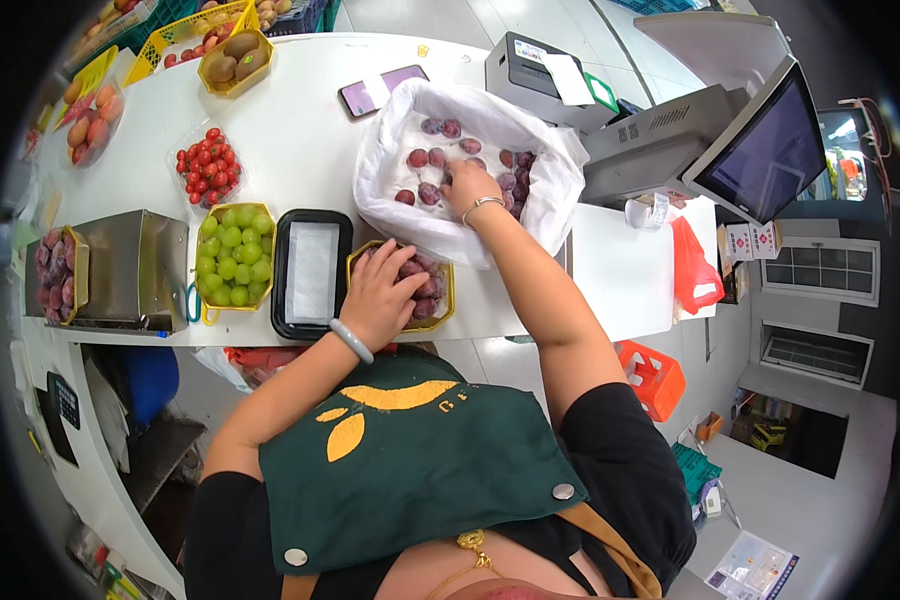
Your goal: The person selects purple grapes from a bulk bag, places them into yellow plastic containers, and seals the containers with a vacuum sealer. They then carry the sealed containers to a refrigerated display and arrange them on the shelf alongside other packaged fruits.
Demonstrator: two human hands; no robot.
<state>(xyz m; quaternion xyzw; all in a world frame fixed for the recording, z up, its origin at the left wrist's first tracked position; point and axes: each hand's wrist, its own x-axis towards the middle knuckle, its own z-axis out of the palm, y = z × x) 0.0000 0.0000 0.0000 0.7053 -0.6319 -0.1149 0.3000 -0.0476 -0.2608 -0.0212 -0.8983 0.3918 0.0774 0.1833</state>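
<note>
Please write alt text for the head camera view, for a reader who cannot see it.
Seen from above, a person's right hand reaches into a white bag of plums on a white counter, while the left hand rests on plums in a yellow tray. Green grapes sit to the left.

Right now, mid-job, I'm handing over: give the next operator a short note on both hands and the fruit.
Left hand: resting on the plums in the yellow tray, fingers curled over them.
Right hand: inside the white bag, on the loose plums; whether it grips one cannot be told.
Done: tray is part-filled with plums.
Left: many plums lie in the bag.
Nearby: black tray, green grapes.
</note>
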